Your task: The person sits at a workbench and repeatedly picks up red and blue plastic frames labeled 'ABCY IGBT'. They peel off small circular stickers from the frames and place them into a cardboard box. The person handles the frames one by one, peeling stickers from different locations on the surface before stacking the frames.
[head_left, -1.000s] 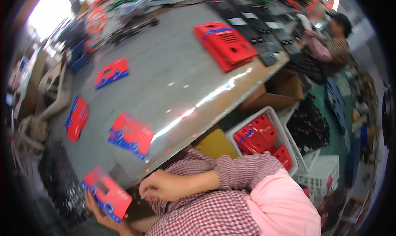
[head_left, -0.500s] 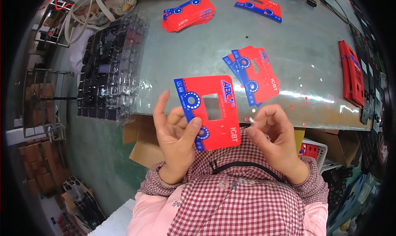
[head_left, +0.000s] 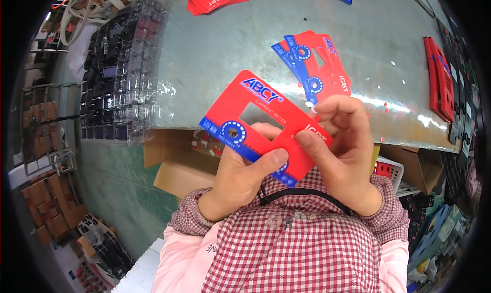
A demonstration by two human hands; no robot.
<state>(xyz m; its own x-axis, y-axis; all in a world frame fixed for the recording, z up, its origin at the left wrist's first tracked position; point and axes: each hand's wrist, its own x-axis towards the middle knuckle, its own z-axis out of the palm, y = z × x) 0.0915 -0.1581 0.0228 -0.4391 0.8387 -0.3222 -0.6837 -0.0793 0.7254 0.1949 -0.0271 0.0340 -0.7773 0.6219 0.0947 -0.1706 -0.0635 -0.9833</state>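
Since the earlier frame, the right hand (head_left: 350, 157) has come in to the red panel (head_left: 290, 145), which has swung round and now sits slantwise at mid-frame. The left hand (head_left: 239, 178) is clamped on its lower edge, thumb in front, fingers showing through the window. The right thumb rests on the right end; I cannot tell whether that hand's fingers close on it. A white bit (head_left: 310, 105) shows at their tips. Just above, overlapping panels (head_left: 331, 70) lie on the worktop (head_left: 220, 47), with black parts (head_left: 110, 73) in clear plastic at upper left
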